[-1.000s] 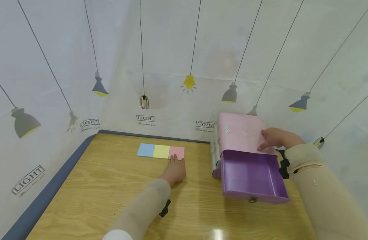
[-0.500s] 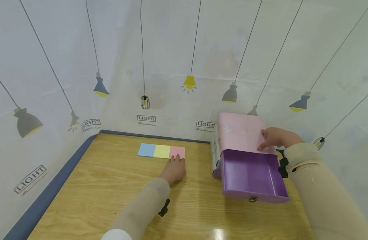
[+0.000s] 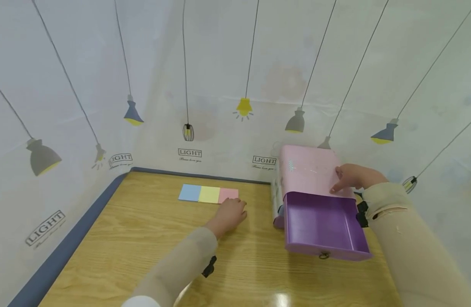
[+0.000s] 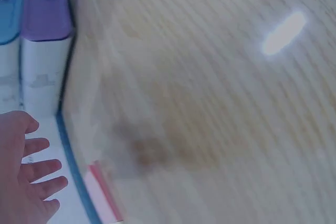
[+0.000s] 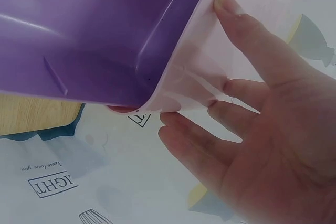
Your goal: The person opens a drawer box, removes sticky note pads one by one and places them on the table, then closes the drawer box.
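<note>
1. Head view: on the wooden desk point(image 3: 143, 247), a blue note point(image 3: 190, 192), a yellow note point(image 3: 209, 194) and a pink note point(image 3: 228, 194) lie in a row near the far edge, between the far left corner and the stack of drawers.
2. Same view: the left hand point(image 3: 228, 214) is over the near side of the pink note and partly covers it; whether it touches the note I cannot tell.
3. Same view: toward the right edge of the desk, a pink casing point(image 3: 308, 170) tops the stack, its purple drawer point(image 3: 320, 226) pulled out toward the near edge, with a ring pull point(image 3: 324, 256) on the front. The right hand point(image 3: 360, 177) grasps the casing's right side, thumb on top.
4. Left wrist view: the left hand is released, fingers loose and spread. Beyond it are a lower purple drawer front point(image 4: 47, 11) next to the desk and a blue drawer front point(image 4: 9, 11) above that one. The pink note is partly cut off by the frame.
5. Right wrist view: the thumb presses the pink casing, with fingertips around its side edge, beside the purple drawer's inner corner. The printed wall covering point(image 5: 110, 150) shows behind.
</note>
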Demonstrator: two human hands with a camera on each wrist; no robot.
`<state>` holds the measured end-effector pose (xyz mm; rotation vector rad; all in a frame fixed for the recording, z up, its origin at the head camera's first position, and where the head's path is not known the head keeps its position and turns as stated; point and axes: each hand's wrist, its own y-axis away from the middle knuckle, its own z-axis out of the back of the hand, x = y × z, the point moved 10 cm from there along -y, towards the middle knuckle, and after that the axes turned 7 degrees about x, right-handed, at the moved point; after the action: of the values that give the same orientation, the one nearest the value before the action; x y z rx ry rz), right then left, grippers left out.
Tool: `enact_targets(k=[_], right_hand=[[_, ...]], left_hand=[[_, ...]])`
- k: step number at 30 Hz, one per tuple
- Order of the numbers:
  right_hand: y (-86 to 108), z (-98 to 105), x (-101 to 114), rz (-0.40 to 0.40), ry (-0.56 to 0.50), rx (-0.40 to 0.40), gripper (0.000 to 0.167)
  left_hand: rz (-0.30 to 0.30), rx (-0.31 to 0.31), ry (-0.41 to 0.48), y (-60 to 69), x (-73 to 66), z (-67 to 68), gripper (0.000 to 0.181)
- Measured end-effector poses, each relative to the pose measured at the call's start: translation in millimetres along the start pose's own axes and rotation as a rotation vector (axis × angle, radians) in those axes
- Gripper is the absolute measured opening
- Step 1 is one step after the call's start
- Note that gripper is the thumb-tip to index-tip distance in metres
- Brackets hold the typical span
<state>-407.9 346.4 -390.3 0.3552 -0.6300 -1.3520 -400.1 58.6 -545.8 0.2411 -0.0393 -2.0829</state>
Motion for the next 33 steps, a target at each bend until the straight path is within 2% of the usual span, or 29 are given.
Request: enact_targets(k=[10, 13, 17, 19, 21, 26, 28, 30, 33], right_hand=[[-0.7, 0.6, -1.8, -0.012, -0.006, -0.003, 0.101], [-0.9, 0.2, -1.9, -0.011, -0.010, -0.003, 0.102], [-1.2, 0.1, -1.1, -0.014, -0.009, -0.002, 0.102], [-1.1, 0.3, -1.3, -0.019, -0.013, -0.002, 0.102], [-1.1, 0.3, -1.9, -0.022, -0.018, -0.002, 0.103], [-1.2, -0.2, -2.6, -0.022, -0.031, 0.001, 0.104], [-1.6, -0.3, -3.1, -0.022, -0.029, 0.001, 0.104], [-1.9, -0.2, -3.3, -0.022, -0.025, 0.001, 0.103], [-1.9, -0.3, -2.4, -0.020, -0.014, 0.001, 0.102]], left_hand=[[-0.028, -0.042, -0.049, 4.1, -20.9, 31.8, 0.037], [-0.053, -0.083, -0.077, 6.7, -32.5, 44.2, 0.036], [-0.115, -0.153, -0.098, 12.3, -53.0, 64.3, 0.036], [-0.153, -0.203, -0.101, 17.8, -64.6, 76.8, 0.034], [-0.192, -0.283, -0.102, 24.9, -76.6, 90.8, 0.032], [-0.313, -0.563, -0.103, 49.5, -105.4, 125.5, 0.032], [-0.360, -0.649, -0.112, 58.4, -115.8, 135.2, 0.032], [-0.403, -0.697, -0.116, 65.0, -125.2, 141.6, 0.033], [-0.452, -0.705, -0.143, 70.7, -139.0, 144.7, 0.034]])
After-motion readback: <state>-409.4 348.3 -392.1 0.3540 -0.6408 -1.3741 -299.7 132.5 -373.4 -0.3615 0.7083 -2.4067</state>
